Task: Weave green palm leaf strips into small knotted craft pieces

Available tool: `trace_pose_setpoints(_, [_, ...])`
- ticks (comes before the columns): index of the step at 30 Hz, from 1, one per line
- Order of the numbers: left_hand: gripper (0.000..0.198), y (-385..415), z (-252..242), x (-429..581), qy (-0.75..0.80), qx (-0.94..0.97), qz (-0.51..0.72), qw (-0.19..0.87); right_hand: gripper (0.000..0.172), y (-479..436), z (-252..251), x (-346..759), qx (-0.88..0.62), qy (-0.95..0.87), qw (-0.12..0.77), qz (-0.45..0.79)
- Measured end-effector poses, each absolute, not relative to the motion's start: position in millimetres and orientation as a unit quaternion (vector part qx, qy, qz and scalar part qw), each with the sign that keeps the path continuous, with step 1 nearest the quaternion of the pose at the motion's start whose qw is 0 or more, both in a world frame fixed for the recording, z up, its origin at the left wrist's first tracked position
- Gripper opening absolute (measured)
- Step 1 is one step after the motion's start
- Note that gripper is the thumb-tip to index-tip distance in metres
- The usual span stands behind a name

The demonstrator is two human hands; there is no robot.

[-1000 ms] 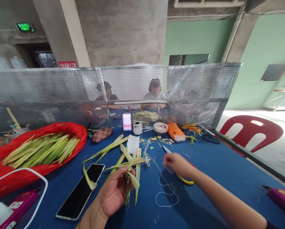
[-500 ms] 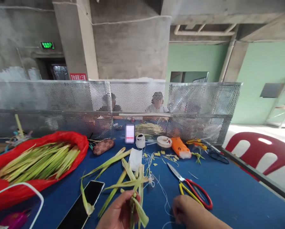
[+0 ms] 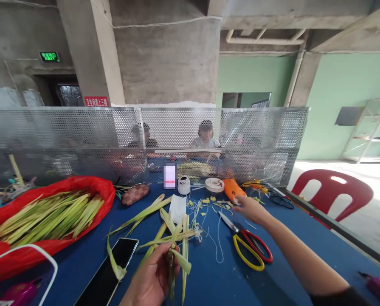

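Observation:
My left hand (image 3: pixel 151 278) is closed round a small bundle of green leaf strips (image 3: pixel 176 255), held upright low in the middle of the view. My right hand (image 3: pixel 250 209) is stretched far forward, its fingertips at the near end of an orange tool (image 3: pixel 232 188). The back of the hand hides the fingers, so I cannot see a grip. Scissors with red and yellow handles (image 3: pixel 251 250) lie just under my right forearm. A loose white thread (image 3: pixel 218 242) trails across the blue table (image 3: pixel 298 238) beside them.
A red bag of green leaf strips (image 3: pixel 49 214) lies at left, a black phone (image 3: pixel 108 274) near my left hand. A white thread spool (image 3: pixel 184 184), tape roll (image 3: pixel 214 184) and upright phone (image 3: pixel 170 175) stand by the perforated metal screen (image 3: pixel 81 131). Two people sit behind it. A red chair (image 3: pixel 333 191) stands at right.
My right hand has left the thread near me and reached forward over the scissors to the orange tool. My left hand still holds the leaf bundle. The view shifted slightly.

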State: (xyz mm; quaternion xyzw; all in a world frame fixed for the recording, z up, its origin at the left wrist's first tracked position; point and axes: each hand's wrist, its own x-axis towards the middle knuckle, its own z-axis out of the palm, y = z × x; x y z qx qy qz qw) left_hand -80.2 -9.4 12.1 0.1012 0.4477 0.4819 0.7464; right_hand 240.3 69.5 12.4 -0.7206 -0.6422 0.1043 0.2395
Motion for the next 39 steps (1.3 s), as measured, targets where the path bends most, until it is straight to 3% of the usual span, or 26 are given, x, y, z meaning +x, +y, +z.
trace_pose_setpoints(3, [0.003, -12, 15, -80, 0.458, 0.100, 0.483, 0.740, 0.014, 22, -15, 243, -0.736, -0.650, 0.161, 0.101])
trace_pose_setpoints(8, [0.005, -14, 17, -80, 0.431, 0.102, 0.486, 0.754, 0.064, -10, -47, 230, -0.729, -0.673, 0.097, 0.079])
trace_pose_setpoints(11, [0.005, -13, 15, -81, 0.422, 0.105, 0.487, 0.758, 0.077, -2, -43, 234, -0.754, -0.618, 0.158, 0.157])
trace_pose_setpoints(15, [0.005, -9, 9, -83, 0.412, 0.109, 0.496, 0.756, 0.041, -11, -31, 255, -0.759, -0.556, 0.229, 0.249])
trace_pose_setpoints(16, [0.005, -8, 8, -84, 0.410, 0.108, 0.495, 0.759, 0.039, -20, -29, 260, -0.744, -0.517, 0.277, 0.321])
trace_pose_setpoints(18, [0.002, -8, 6, -84, 0.406, 0.111, 0.493, 0.762, 0.041, -45, -27, 263, -0.701, -0.426, 0.365, 0.441])
trace_pose_setpoints(20, [0.001, -7, 5, -84, 0.402, 0.117, 0.494, 0.762, 0.036, -69, -28, 257, -0.650, -0.365, 0.392, 0.538])
trace_pose_setpoints(26, [0.003, -6, 5, -84, 0.400, 0.125, 0.484, 0.768, 0.055, -92, -25, 203, -0.417, -0.281, 0.400, 0.766])
trace_pose_setpoints(32, [0.003, -6, 1, -84, 0.392, 0.128, 0.479, 0.775, 0.044, -68, -28, 162, -0.365, -0.272, 0.348, 0.819])
trace_pose_setpoints(39, [0.005, -6, -1, -83, 0.399, 0.132, 0.469, 0.777, 0.041, -40, -26, 147, -0.402, -0.291, 0.366, 0.787])
